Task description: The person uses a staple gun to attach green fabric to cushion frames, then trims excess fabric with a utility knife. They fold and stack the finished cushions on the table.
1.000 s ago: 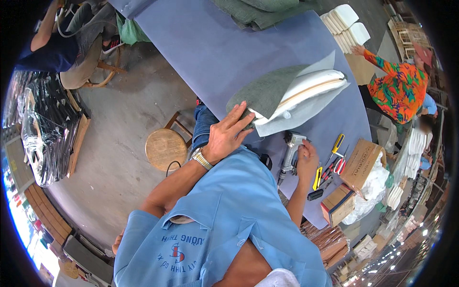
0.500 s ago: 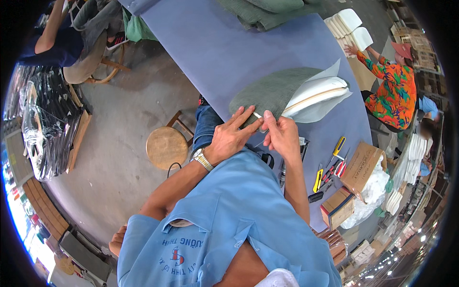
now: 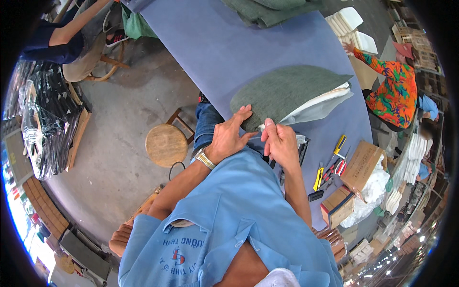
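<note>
On the table lies a grey-green fabric cover [image 3: 287, 88], rounded at its left end. White padding [image 3: 318, 101] and a pale, thin lining [image 3: 321, 114] show along its open right side. My left hand [image 3: 228, 135] rests at the cover's near left corner, fingers stretched onto the cloth and thumb reaching toward my right hand. Thumb and bent fingers of my right hand [image 3: 280, 142] pinch the cover's near edge, where a small white bit shows by the fingertips.
Right of my hands lie a yellow cutter [image 3: 318, 178], a yellow-handled screwdriver [image 3: 340, 143] and red-handled scissors [image 3: 340, 168]. Beyond stands a cardboard box [image 3: 362, 165]. Folded green cloth [image 3: 272, 10] lies at the far edge. A round stool [image 3: 166, 145] stands left; co-workers sit on both sides.
The fabric flap has come down over the white padding, leaving less of it showing. My left fingers have drawn closer together; my right hand stays at the near edge.
</note>
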Demonstrator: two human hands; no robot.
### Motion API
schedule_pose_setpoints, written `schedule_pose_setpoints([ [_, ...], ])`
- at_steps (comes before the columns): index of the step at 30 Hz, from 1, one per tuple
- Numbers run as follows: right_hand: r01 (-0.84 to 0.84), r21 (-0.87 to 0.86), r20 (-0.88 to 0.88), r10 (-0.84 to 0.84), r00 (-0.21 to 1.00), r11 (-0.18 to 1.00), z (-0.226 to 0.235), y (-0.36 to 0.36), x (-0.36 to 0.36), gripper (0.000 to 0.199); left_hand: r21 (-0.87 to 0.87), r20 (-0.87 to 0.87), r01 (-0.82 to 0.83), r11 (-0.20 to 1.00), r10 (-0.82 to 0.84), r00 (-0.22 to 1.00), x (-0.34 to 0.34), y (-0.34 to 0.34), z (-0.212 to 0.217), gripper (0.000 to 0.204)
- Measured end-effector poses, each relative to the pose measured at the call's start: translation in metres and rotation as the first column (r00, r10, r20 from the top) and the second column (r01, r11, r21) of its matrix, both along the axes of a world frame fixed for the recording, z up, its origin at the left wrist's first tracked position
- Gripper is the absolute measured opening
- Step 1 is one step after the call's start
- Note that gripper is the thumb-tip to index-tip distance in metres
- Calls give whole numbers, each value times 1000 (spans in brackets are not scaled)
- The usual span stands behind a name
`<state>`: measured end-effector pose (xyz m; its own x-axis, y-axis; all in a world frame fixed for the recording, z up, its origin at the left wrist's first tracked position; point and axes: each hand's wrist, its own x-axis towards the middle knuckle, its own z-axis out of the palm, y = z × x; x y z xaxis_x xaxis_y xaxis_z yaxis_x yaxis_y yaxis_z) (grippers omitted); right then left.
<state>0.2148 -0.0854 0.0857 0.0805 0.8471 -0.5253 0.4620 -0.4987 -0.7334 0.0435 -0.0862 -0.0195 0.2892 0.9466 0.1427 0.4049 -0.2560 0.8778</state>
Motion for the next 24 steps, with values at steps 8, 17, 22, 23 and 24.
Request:
schedule_pose_setpoints([
  [8,61,28,-56,-60,997,998,-5,3,-3,61,55,-56,-22,998,25,998,-3,14,14,77],
  [17,-49,265,23,44,999,963,-44,9,-2,58,-98,-93,14,995,-23,995,-14,33,32,69],
  [22,-20,437,-112,76,991,899,-72,29,-11,54,37,-98,3,999,1,995,-19,49,28,61],
  [23,-4,446,-142,75,987,895,-76,31,-14,54,-40,-86,-1,999,-3,996,-22,51,33,58],
  [24,2,460,-167,84,982,888,-78,36,-16,53,-112,-71,-12,994,4,997,-23,55,38,56],
])
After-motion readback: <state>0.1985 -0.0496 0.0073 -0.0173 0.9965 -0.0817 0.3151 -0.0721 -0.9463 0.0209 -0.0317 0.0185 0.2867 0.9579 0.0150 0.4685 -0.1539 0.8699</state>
